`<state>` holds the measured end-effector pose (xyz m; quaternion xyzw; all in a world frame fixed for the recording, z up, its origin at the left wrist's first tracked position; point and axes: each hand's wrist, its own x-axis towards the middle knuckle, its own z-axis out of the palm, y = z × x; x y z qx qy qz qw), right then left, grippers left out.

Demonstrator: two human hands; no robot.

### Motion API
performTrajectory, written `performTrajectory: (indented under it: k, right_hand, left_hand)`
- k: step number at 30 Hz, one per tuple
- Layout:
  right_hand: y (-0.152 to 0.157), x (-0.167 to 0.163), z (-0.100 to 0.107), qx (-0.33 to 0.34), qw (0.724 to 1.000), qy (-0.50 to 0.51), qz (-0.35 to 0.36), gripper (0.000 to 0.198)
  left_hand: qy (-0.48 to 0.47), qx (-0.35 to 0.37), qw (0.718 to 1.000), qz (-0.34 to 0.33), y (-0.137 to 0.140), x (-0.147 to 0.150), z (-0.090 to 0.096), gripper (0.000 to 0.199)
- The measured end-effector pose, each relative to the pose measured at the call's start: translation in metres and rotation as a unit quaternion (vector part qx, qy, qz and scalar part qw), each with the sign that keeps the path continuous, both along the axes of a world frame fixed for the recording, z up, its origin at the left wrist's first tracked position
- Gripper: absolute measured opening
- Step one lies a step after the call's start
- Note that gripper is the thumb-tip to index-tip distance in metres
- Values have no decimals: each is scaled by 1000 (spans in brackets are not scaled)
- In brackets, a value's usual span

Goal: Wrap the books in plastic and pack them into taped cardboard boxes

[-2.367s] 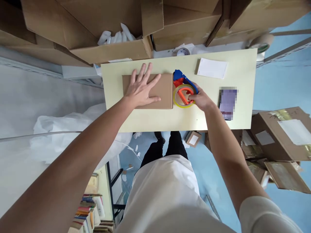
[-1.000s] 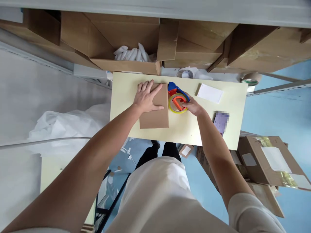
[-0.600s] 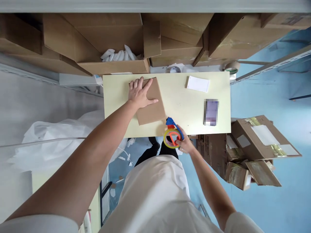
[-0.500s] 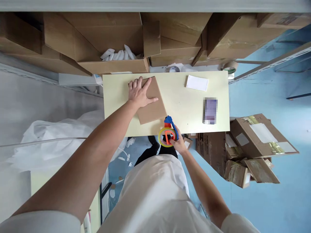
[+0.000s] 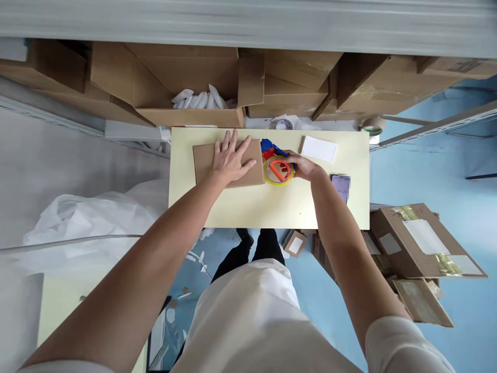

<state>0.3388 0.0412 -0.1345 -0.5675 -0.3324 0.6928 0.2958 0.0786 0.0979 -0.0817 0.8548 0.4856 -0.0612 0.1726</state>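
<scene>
A brown cardboard box (image 5: 205, 163) lies on the pale yellow table (image 5: 240, 210), its long side running left to right. My left hand (image 5: 231, 159) rests flat on its top with the fingers spread. In my right hand (image 5: 301, 166) is a tape dispenser (image 5: 277, 161) with a blue and red head, an orange handle and a yellow-edged roll of clear tape. The dispenser's head is against the box's right end. My fingers wrap the handle and show partly through the roll.
A white paper slip (image 5: 319, 149) and a phone (image 5: 340, 187) lie on the table's right side. Behind stands an open carton (image 5: 186, 118) of white packets, near a tape roll (image 5: 283, 124). Cardboard boxes (image 5: 423, 241) are piled at the right, and white plastic sheeting (image 5: 89, 220) at the left.
The box has turned so its long side lies across the table. My right hand has carried the tape dispenser up from the table's front edge to the box's right end.
</scene>
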Motion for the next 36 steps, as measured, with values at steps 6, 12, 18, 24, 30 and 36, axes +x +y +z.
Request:
performTrajectory:
  k: [6,12,18,24,30,36]
  right_hand:
    - [-17,-8,-18,55,998,-28,6,81]
    - [-103,3,-21,59,996,-63,37,85]
    - [-141,-36,-1,57,984,-96,135,81]
    - [-119,-96,14,119,980,-69,146,70]
    - [-141,-59,60,137,975,-104,140,67]
    - [-144,-19,135,234,961,-130,71,77]
  left_hand:
    - [0,-1,1000,4,1,3,-7,84]
    - [-12,11,1000,11,-1,3,-9,78]
    - [-25,5,999,21,-4,5,-10,78]
    - [-41,-4,999,25,-4,6,-10,77]
    - [-111,-19,994,15,-4,-19,-1,71]
    - [-123,36,955,266,-33,-68,-3,80]
